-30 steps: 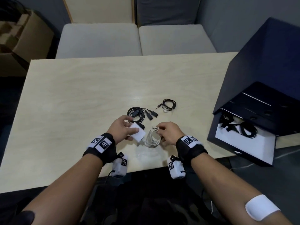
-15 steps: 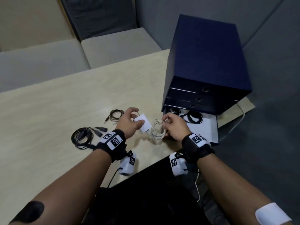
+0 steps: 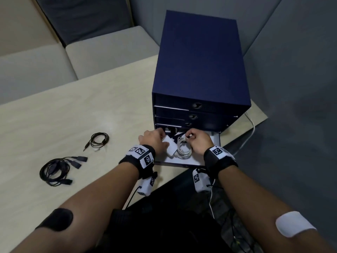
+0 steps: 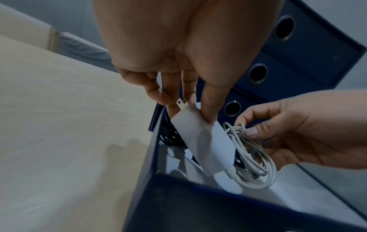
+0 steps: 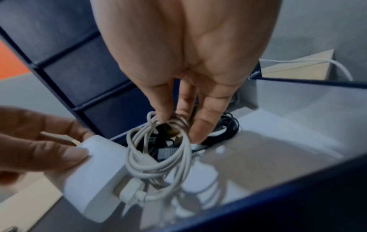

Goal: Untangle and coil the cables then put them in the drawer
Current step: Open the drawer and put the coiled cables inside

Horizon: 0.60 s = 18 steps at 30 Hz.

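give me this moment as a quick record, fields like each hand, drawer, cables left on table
left hand: holds the white charger over the open drawer
right hand: pinches the white cable coil, plugged into the charger
drawer: bottom one, open, white inside; black cables already at its back
upper drawers: three, closed
table: two black cables left, a thin coil and a thicker bundle
stage: charger not yet let go
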Tool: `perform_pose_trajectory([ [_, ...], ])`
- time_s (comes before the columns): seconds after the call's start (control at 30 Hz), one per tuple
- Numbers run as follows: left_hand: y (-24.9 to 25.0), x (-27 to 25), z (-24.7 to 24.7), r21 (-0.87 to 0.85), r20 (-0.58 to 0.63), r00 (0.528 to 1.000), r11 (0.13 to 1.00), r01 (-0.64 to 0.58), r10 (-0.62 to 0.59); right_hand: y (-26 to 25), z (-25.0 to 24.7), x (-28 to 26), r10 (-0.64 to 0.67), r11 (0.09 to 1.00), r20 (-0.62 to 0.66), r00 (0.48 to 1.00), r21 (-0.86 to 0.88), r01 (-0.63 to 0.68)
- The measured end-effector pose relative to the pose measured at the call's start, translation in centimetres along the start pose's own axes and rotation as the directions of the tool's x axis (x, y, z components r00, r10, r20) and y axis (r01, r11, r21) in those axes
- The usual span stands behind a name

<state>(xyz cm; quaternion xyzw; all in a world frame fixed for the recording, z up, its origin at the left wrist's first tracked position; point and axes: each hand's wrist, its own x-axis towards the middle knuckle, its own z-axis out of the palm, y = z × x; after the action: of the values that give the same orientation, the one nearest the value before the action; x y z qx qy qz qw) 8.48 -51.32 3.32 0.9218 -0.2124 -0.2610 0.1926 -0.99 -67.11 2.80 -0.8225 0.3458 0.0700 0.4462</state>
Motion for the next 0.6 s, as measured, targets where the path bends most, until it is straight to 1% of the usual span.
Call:
perform_pose_trajectory([
  [0.07, 0.2, 0.0, 0.3, 0.159, 0.023, 0.999, 0.987, -0.028, 0.024, 0.4, 0.4, 0.1, 0.018, 1.0, 0.018, 1.0, -0.002, -0.018],
  [0.2, 0.3, 0.0, 0.4, 0.335, 0.077, 0.996, 0.939, -0.074, 0.051, 1.0, 1.6, 0.8, 0.043, 0.999, 0.039, 0.998, -0.027, -0.042],
  [0.33, 0.8, 0.0, 0.3, 0.406, 0.134, 0.989, 0.907, -0.11, 0.06, 1.6, 2.7, 1.2, 0.057, 0.998, 0.035, 0.998, 0.005, -0.058],
  [0.43, 0.5, 0.1, 0.3, 0.443, 0.173, 0.984, 0.888, -0.124, 0.051, 2.2, 2.5, 1.1, 0.062, 0.998, 0.022, 0.998, 0.021, -0.062],
  [0.5, 0.2, 0.0, 0.4, 0.454, 0.198, 0.978, 0.879, -0.145, 0.059, 2.5, 2.2, 1.3, 0.083, 0.996, 0.035, 0.996, -0.02, -0.082],
  [0.6, 0.3, -0.3, 0.4, 0.47, 0.239, 0.968, 0.864, -0.182, 0.074, 2.3, 2.3, 1.8, 0.096, 0.989, 0.098, 0.991, -0.123, -0.084],
])
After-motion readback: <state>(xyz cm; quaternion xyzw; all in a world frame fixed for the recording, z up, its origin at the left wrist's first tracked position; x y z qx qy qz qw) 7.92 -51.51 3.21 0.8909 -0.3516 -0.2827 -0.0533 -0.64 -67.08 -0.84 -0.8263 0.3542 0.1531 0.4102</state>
